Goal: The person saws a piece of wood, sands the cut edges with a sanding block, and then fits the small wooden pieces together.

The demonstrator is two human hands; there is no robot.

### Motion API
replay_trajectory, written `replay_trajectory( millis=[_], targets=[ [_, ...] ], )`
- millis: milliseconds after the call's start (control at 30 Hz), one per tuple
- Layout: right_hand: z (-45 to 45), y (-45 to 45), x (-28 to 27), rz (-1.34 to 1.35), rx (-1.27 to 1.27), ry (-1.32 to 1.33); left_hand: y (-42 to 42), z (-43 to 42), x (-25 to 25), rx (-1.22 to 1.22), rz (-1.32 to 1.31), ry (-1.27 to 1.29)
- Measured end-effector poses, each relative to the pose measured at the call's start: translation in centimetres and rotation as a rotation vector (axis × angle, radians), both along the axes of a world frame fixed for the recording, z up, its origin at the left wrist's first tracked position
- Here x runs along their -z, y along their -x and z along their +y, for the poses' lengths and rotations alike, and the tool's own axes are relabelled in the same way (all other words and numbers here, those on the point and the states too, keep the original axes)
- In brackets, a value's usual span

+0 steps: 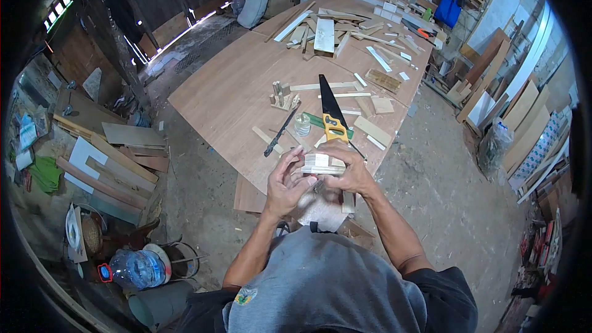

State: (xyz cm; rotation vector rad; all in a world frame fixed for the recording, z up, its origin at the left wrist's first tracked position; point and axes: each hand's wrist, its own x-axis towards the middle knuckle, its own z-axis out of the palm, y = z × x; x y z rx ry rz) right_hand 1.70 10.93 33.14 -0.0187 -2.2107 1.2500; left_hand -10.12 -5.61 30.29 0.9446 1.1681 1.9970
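Note:
Close in front of my body, a small block of stacked pale wood pieces (pixel 320 163) is held between both hands. My left hand (pixel 287 184) curls around its left end, with the thumb along the lower edge. Closed on the right end is my right hand (pixel 350 169), fingers over the top and thumb below. Just beyond the hands lies a handsaw (pixel 334 124) with a yellow handle and black blade, partly over a green strip (pixel 316 119). A clear glass jar (pixel 302 124) stands left of it, beside a long dark tool (pixel 282 131) whose kind I cannot make out.
The wooden table (pixel 225 86) carries a small wooden stand with upright pegs (pixel 283 96), and scattered offcuts (pixel 382 105). A pile of wood strips (pixel 324 36) covers its far end. Boards lean at both sides; a large water bottle (pixel 139 268) lies at lower left.

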Motion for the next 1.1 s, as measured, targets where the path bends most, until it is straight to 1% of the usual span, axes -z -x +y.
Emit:
replay_trajectory(
  millis=[33, 67, 133, 167, 233, 267, 300, 333, 400, 433, 567, 600, 633, 667, 733, 867, 933, 1033, 1100],
  targets=[
    [-0.3, 0.0, -0.2, -0.001, -0.001, 0.002, 0.3, -0.3, -0.6, 0.032, 0.069, 0.038],
    [-0.6, 0.0, -0.5, -0.013, -0.010, 0.011, 0.9, -0.4, -0.8, 0.030, 0.068, 0.040],
    [-0.9, 0.1, -0.3, -0.027, -0.024, 0.021, 2.0, -0.8, -1.2, 0.030, 0.483, 0.113],
    [-0.8, 0.3, 0.0, -0.007, -0.014, -0.019, 2.2, -0.9, -1.4, 0.027, 0.483, 0.114],
    [-0.9, 0.4, 0.0, 0.014, -0.004, -0.059, 2.4, -1.0, -1.7, 0.066, 0.378, 0.193],
    [-1.1, 0.5, -0.2, 0.036, 0.024, -0.137, 2.3, -0.9, -1.7, 0.066, 0.379, 0.193],
    [-1.2, 0.6, -0.4, 0.058, 0.053, -0.215, 2.1, -0.8, -1.5, 0.099, 0.203, 0.147],
    [-1.2, 0.7, -0.5, 0.058, 0.054, -0.214, 1.8, -0.7, -1.2, 0.131, 0.027, 0.101],
    [-1.3, 0.9, -0.5, 0.061, 0.092, -0.319, 1.6, -0.4, -0.1, 0.108, -0.019, 0.098],
    [-1.3, 0.9, -0.5, 0.061, 0.092, -0.318, 1.5, -0.2, 0.4, 0.084, -0.064, 0.093],
    [-1.7, 0.9, -0.6, 0.059, 0.141, -0.370, 0.1, 0.1, 1.3, 0.005, -0.102, 0.078],
    [-1.9, 0.8, -0.7, 0.053, 0.168, -0.400, -0.3, 0.1, 0.9, -0.005, -0.189, 0.074],
    [-2.0, 0.8, -0.7, 0.053, 0.166, -0.399, -0.6, 0.2, 0.7, -0.014, -0.276, 0.070],
    [-2.2, 0.9, -0.6, 0.053, 0.194, -0.411, -0.9, 0.3, 0.7, -0.015, -0.276, 0.070],
    [-2.6, 0.9, -0.5, 0.056, 0.222, -0.423, -1.4, 0.5, 0.7, -0.053, -0.405, 0.052],
    [-3.4, 1.2, 0.7, 0.082, 0.349, -0.413, -2.0, 0.9, 0.7, -0.080, -0.459, 0.051],
    [-4.0, 1.2, 1.3, 0.090, 0.392, -0.409, -2.4, 1.0, 0.3, -0.049, -0.637, 0.078],
    [-4.5, 1.3, 1.5, 0.110, 0.431, -0.422, -2.7, 1.5, 0.6, -0.073, -0.663, 0.047],
    [-5.1, 1.2, 1.5, 0.074, 0.490, -0.399, -3.0, 1.9, 0.5, -0.097, -0.669, 0.051]
  ],
)
